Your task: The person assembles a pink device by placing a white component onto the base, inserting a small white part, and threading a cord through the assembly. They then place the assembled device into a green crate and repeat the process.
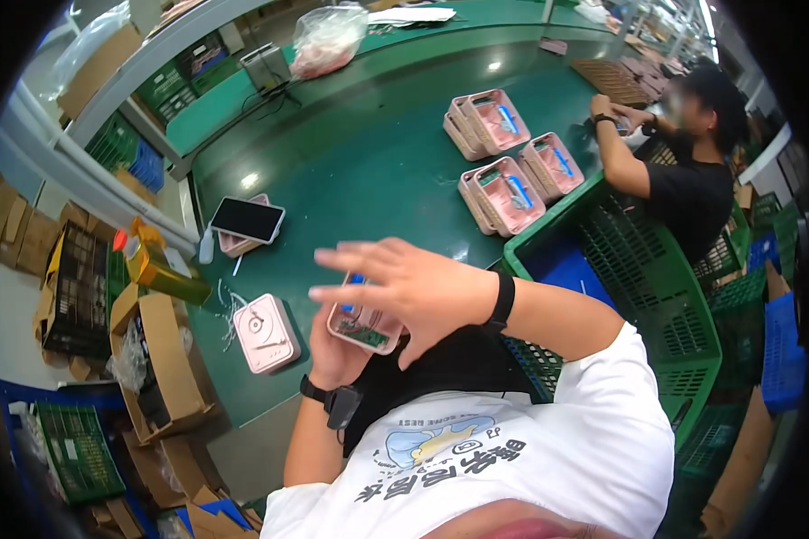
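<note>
In my left hand [337, 355] is a small open pink plastic casing [361, 331], held in front of my body. A green circuit board and a blue part show inside it. Over the casing, my right hand [431, 292] has its fingers stretched and apart, covering part of it from view. Left of my hands lies a pink casing with a record-player design [265, 332], its patterned face up. Thin pale wires [228, 314] lie beside it.
Several open pink casings [510, 196] with blue parts stand on the green table [360, 171]. A phone [247, 220] rests on another pink piece. A green crate [665, 314] sits at my right, and a co-worker [692, 171] works beyond it. A yellow-green container [166, 269] stands left.
</note>
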Demonstrator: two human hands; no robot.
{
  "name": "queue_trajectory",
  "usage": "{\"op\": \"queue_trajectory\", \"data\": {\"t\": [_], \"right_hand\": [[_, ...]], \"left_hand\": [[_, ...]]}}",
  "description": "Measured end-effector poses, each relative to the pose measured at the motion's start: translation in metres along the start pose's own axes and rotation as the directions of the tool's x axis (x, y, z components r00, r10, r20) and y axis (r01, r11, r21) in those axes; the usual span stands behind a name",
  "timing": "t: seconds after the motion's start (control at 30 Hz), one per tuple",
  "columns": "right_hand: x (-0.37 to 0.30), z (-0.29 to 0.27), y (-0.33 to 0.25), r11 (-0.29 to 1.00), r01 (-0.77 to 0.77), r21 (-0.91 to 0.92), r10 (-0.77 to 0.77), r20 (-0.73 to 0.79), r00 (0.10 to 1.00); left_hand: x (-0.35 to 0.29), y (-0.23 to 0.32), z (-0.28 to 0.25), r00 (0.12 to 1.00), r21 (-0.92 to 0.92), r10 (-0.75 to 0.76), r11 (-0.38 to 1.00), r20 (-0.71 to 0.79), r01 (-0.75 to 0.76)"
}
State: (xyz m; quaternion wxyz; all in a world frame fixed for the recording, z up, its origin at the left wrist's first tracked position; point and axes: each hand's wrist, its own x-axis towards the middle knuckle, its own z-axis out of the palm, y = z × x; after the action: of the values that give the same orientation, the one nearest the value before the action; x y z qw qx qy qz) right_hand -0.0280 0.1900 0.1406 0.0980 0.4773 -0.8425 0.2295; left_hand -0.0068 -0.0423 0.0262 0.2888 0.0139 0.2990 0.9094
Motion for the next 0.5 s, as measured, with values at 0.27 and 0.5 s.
{"op": "queue_trajectory", "data": {"t": [0.27,0.5], "right_hand": [[-0.033,-0.05,0.037,0.98,-0.199,0.028,0.201,-0.132,0.971],[-0.055,-0.073,0.109,0.849,-0.525,0.058,0.475,-0.518,0.711]], "left_hand": [[-0.018,0.012,-0.016,0.984,0.459,0.014,0.883,0.179,-0.097],[-0.027,-0.012,-0.056,0.955,0.737,0.296,0.64,0.022,-0.215]]}}
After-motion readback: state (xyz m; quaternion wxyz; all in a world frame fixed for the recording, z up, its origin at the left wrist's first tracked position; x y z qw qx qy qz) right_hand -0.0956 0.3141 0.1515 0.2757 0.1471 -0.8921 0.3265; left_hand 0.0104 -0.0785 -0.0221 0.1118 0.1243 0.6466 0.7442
